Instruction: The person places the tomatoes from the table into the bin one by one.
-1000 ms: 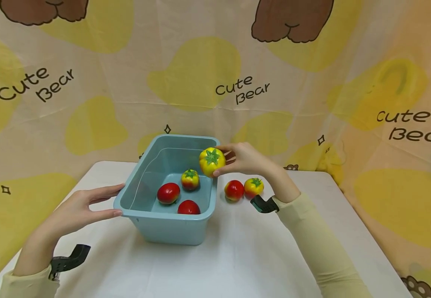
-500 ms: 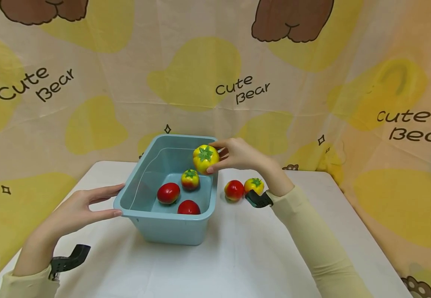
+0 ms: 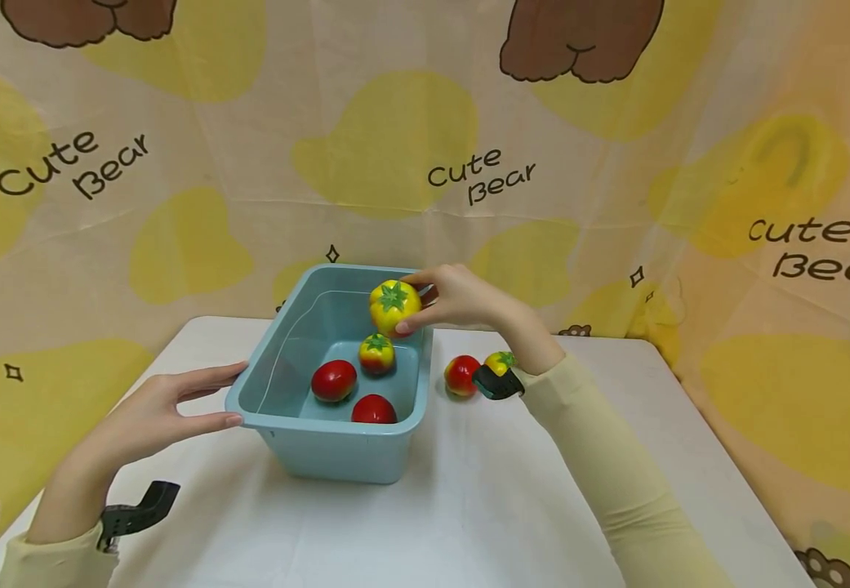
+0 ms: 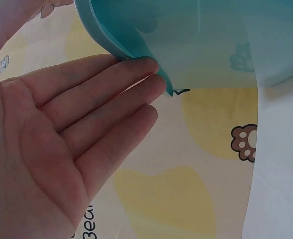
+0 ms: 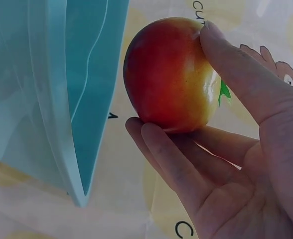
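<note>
Over the mouth of the blue bin, by the head view: yellow-and-red fruit, green leafy top toward the camera, gripped from its right side by the right hand. Likely light and stiff, judging by its glossy, artificial look; best taken round the widest part, with no hard squeeze needed. Right hand extended across the bin's right rim, forearm slanting up from the lower right. Left hand at the bin's near left corner, thumb and fingers spread, touching the rim, well apart from the right. Inside the bin, two red fruits and a smaller yellow fruit.

From the left wrist: fingers straight, palm in view, some tips touching the rim, no clasp visible.

From the right wrist: thumb on one side of the fruit, fingertips opposite. Smooth skin, probably slippery, so well suited to that opposed hold.
</note>
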### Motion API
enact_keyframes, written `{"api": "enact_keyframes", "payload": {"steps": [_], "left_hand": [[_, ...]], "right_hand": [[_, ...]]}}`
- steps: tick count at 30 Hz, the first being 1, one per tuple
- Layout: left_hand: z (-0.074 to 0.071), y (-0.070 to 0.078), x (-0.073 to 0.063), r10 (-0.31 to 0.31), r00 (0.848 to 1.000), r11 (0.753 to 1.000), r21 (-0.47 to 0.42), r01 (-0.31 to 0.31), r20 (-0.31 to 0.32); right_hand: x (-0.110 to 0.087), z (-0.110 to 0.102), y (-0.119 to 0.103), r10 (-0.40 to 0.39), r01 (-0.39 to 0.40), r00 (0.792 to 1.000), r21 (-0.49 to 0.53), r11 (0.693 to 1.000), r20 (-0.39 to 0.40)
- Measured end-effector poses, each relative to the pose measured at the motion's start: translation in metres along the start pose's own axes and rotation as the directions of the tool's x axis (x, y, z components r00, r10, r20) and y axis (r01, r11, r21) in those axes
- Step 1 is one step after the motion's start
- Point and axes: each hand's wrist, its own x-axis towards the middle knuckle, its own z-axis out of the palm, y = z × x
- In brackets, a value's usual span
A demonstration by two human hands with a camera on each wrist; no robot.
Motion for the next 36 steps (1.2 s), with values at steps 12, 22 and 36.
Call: {"api": "enact_keyframes", "payload": {"steps": [12, 22, 36], "left_hand": [[0.001, 0.004, 0.003, 0.015, 1.000, 0.999, -0.032, -0.014, 0.016], [0.001, 0.000, 0.003, 0.005, 1.000, 1.000, -0.014, -0.005, 0.011], [0.002, -0.003, -0.001, -0.001, 1.000, 1.000, -0.019, 0.001, -0.003]], "right_hand": [[0.002, -0.002, 0.006, 0.032, -0.032, 0.999, 0.036, 0.999, 0.013], [-0.022, -0.001, 0.017, 0.014, -0.012, 1.000, 0.081, 0.997, -0.023], [-0.044, 0.011, 0.046, -0.024, 0.050, 0.990, 0.182, 0.982, -0.142]]}}
